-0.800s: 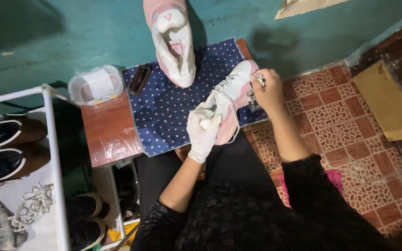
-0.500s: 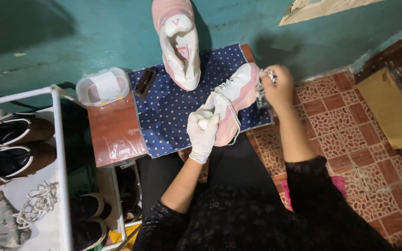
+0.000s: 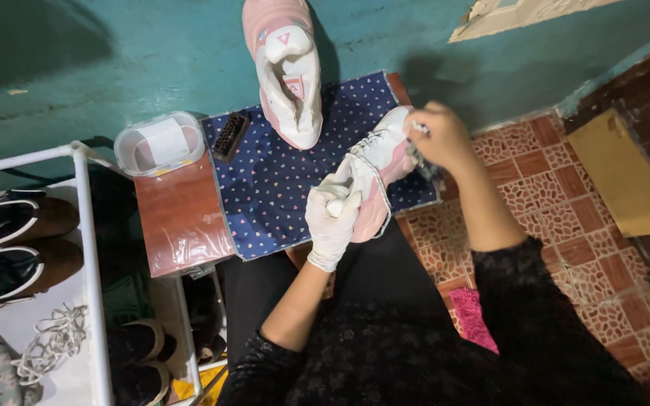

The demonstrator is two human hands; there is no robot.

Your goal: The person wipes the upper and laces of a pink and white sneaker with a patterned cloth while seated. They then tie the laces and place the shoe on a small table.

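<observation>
My left hand (image 3: 331, 218), in a white glove, grips the heel end of a pink and white sneaker (image 3: 378, 169) held over a blue patterned cloth (image 3: 280, 188). At the toe end of that sneaker my bare right hand (image 3: 438, 139) presses a small grey item, closed around it; I cannot tell what the item is. A second pink and white sneaker (image 3: 287, 68) leans upright against the teal wall at the back of the cloth. A small dark brush (image 3: 229, 137) lies on the cloth's left corner.
The cloth covers a small brown table (image 3: 178, 225). A clear plastic tub (image 3: 158, 143) sits at its back left. A white rack (image 3: 84, 248) at left holds sandals (image 3: 9, 240) and laces (image 3: 50, 342). Red patterned tiles (image 3: 566, 195) and a wooden board (image 3: 626, 173) lie to the right.
My right hand has shifted slightly along the toe of the held sneaker. The left hand keeps the same grip. The view has tilted a little.
</observation>
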